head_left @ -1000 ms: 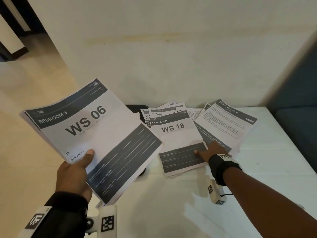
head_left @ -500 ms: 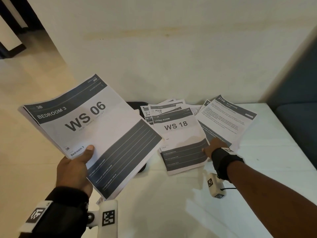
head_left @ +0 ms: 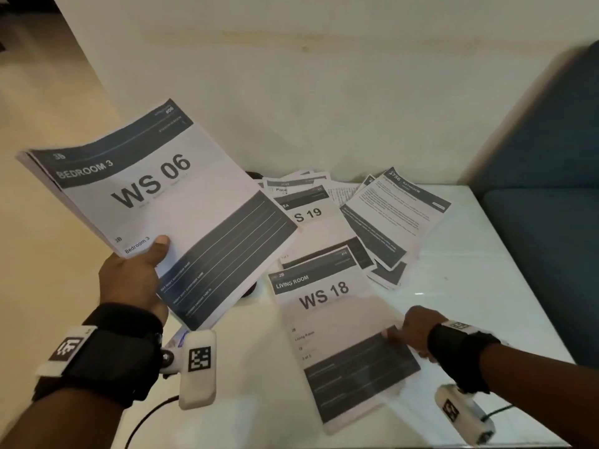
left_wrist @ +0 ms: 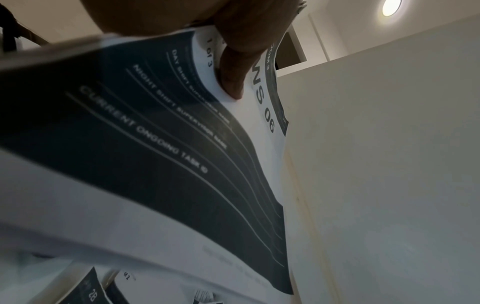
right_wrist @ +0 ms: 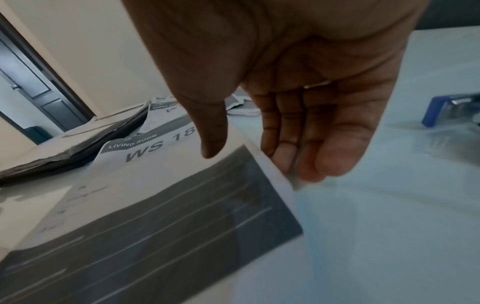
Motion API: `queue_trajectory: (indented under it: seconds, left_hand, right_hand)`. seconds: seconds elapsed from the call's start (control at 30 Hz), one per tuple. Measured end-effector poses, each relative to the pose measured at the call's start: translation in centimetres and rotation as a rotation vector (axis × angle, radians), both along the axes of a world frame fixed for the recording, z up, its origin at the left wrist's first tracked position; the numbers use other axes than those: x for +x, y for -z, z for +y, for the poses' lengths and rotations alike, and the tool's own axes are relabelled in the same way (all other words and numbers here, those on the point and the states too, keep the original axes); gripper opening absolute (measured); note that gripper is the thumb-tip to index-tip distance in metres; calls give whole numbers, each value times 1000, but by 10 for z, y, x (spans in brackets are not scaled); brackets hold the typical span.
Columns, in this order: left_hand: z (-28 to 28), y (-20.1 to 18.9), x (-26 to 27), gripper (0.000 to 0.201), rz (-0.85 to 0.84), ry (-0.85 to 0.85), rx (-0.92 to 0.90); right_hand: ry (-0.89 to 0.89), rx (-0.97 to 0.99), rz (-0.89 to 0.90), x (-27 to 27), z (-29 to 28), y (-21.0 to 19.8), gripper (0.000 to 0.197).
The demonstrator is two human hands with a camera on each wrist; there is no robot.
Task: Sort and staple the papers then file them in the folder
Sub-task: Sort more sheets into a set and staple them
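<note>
My left hand (head_left: 152, 257) holds up a stack of papers (head_left: 162, 196) left of the table, thumb on top; the top sheet reads "WS 06, Bedroom 3". The left wrist view shows the thumb (left_wrist: 233, 67) pressing that stack (left_wrist: 155, 144). My right hand (head_left: 411, 332) pinches the right edge of the "WS 18, Living Room" sheet (head_left: 327, 299), near the table's front. In the right wrist view the thumb lies on the sheet (right_wrist: 155, 205) and the fingers (right_wrist: 285, 160) reach under its lifted edge. A brown folder (right_wrist: 78, 144) lies beyond it.
A loose pile topped by "WS 19" (head_left: 308, 212) and a "Bathroom" sheet (head_left: 395, 215) lies at the back of the white table (head_left: 486, 286), against the wall. A blue stapler (right_wrist: 451, 111) sits to the right. A blue sofa (head_left: 551, 157) borders the table's right side.
My right hand has drawn the WS 18 sheet off the pile toward the table's front, uncovering the WS 19 sheet. The left hand keeps its stack in about the same place.
</note>
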State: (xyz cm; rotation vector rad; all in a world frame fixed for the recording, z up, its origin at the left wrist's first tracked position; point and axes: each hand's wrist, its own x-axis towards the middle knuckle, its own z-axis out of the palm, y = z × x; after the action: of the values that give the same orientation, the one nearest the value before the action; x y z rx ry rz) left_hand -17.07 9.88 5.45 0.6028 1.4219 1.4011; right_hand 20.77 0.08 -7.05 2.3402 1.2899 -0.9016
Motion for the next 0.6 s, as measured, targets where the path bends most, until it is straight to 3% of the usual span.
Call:
queue_trajectory:
  seconds: [0.1, 0.4, 0.47, 0.6]
  left_hand:
    - [-1, 2, 3, 29, 21, 20, -14]
    - [-1, 10, 16, 32, 44, 110, -25]
    - [-2, 11, 17, 27, 54, 145, -29]
    - [-2, 10, 17, 32, 102, 204, -21]
  right_hand:
    - [-69, 143, -95, 0, 19, 7, 81]
    - [-21, 319, -24, -40, 62, 25, 90]
    - [-14, 290, -3, -42, 65, 26, 83]
    - [-25, 256, 92, -40, 68, 15, 51]
